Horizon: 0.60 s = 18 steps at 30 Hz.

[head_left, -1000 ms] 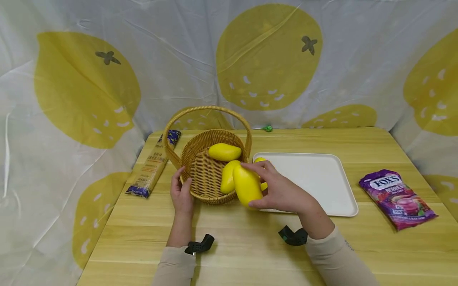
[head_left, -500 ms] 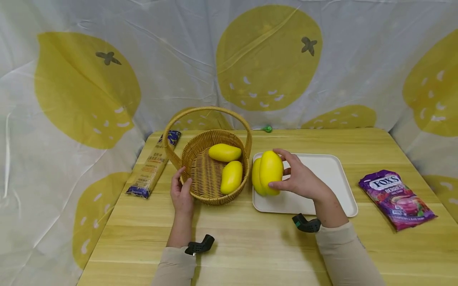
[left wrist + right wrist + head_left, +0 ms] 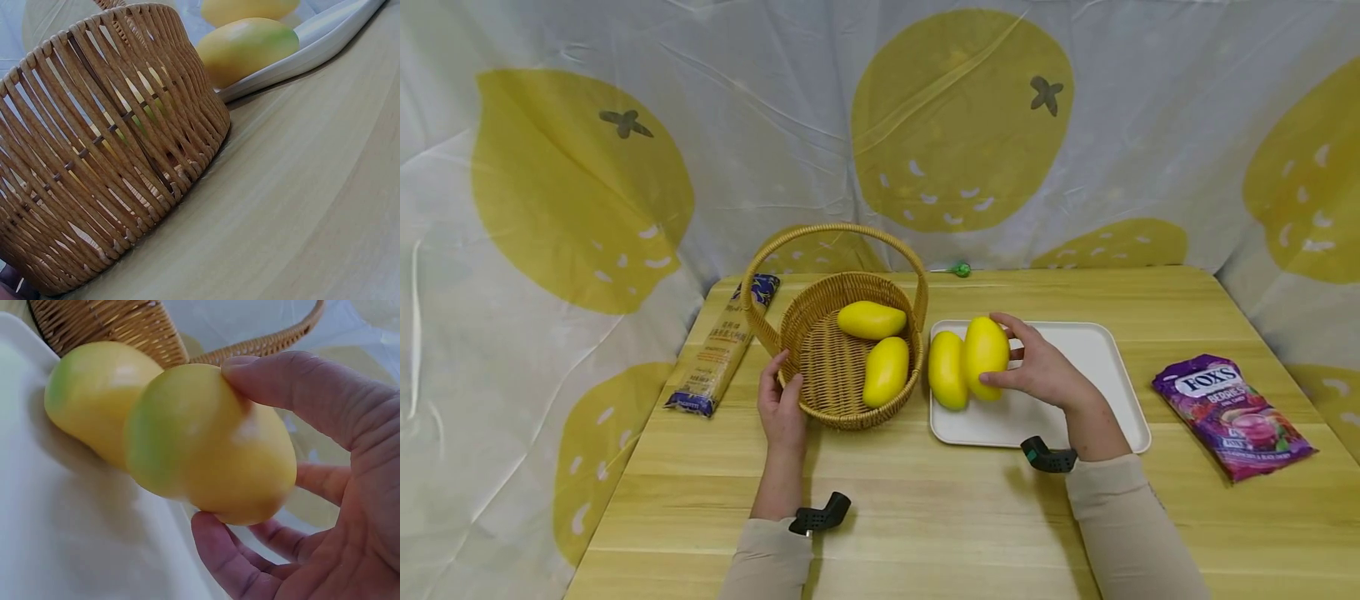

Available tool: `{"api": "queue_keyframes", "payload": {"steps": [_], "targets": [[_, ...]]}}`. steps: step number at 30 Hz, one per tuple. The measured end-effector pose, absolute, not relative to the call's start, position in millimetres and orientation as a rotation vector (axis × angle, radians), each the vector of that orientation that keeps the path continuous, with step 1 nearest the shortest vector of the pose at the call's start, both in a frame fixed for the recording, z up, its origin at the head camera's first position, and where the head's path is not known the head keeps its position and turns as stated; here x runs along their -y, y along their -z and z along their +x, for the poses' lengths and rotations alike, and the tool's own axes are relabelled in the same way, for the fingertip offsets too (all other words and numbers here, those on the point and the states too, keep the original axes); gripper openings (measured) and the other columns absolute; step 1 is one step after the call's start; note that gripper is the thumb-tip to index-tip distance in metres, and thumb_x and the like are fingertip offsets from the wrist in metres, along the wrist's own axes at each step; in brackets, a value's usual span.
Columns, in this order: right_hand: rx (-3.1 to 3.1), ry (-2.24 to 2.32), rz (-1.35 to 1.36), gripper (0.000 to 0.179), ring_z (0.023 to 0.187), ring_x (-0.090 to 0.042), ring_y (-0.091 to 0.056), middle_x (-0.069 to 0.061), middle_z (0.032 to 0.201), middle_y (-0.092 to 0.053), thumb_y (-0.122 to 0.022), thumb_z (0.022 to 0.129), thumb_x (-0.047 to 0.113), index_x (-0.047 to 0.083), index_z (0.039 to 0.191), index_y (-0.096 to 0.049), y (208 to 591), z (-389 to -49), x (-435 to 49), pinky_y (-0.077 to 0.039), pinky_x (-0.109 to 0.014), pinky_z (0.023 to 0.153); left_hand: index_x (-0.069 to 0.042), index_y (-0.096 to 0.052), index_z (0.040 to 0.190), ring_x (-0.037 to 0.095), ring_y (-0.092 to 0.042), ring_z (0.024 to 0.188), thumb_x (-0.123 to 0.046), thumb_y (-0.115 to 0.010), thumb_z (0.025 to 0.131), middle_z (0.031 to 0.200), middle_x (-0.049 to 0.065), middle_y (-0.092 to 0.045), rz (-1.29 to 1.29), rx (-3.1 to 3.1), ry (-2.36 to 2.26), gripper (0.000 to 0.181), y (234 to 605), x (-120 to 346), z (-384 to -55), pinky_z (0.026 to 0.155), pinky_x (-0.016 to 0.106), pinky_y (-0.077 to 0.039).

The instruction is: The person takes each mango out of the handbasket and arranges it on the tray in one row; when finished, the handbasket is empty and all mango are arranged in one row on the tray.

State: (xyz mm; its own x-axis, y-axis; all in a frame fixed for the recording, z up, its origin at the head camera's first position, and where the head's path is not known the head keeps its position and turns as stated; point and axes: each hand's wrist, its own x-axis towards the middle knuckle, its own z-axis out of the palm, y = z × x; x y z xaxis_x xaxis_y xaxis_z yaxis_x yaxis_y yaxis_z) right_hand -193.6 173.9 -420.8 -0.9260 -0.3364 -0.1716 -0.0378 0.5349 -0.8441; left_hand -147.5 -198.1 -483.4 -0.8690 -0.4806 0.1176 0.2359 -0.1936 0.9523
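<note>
My right hand [image 3: 1037, 367] grips a yellow mango [image 3: 986, 357] between thumb and fingers, over the left part of a white tray [image 3: 1075, 417]. Close by its left side, a second mango [image 3: 947, 371] lies on the tray. The right wrist view shows a greenish patch on the held mango [image 3: 206, 437]; whether it touches the tray I cannot tell. My left hand [image 3: 782, 408] holds the front left side of a round wicker basket [image 3: 831, 400] with a tall handle. Inside the basket are two more mangoes, one at the back [image 3: 871, 320] and one at the right [image 3: 886, 372].
A long pack of spaghetti [image 3: 715, 358] lies left of the basket. To the tray's right is a purple Fox's candy bag [image 3: 1234, 418]. A small green-headed item [image 3: 960, 269] lies at the table's back edge, before a lemon-print curtain [image 3: 775, 125].
My right hand has carried the mango from the basket's front right edge rightward, over the tray, and then slightly farther from the other mango. My left hand stays at the basket.
</note>
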Motion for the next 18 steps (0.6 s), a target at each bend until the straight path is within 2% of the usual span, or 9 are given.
{"api": "queue_keyframes", "payload": {"steps": [6,13,18], "targets": [[-2.462,1.311,-0.283,0.099,0.136,-0.046,-0.045,-0.023,0.155,-0.033,-0.082,0.085,0.037,0.022,0.162,-0.024,425,-197,-182,-0.051,-0.051,0.098,0.003,-0.050,0.141,0.031,-0.045,0.135,0.004,-0.047,0.099,0.149,0.019,-0.044,0.292,1.619,2.121,0.042,484,198,-147,0.099,0.023,-0.050],[-2.405,1.281,-0.273,0.100,0.135,-0.044,-0.049,-0.025,0.156,-0.033,-0.081,0.086,0.037,0.019,0.163,-0.021,429,-199,-188,-0.050,-0.046,0.100,0.000,-0.052,0.140,0.030,-0.046,0.133,0.003,-0.047,0.099,0.147,0.019,-0.045,0.297,1.626,2.108,0.041,483,198,-148,0.098,0.023,-0.051],[-2.363,1.265,-0.261,0.100,0.133,-0.042,-0.051,-0.026,0.158,-0.031,-0.081,0.086,0.037,0.020,0.164,-0.020,434,-201,-190,-0.048,-0.049,0.102,-0.001,-0.054,0.139,0.030,-0.046,0.135,0.003,-0.047,0.099,0.148,0.016,-0.046,0.293,1.623,2.114,0.041,483,198,-148,0.099,0.023,-0.050]]}}
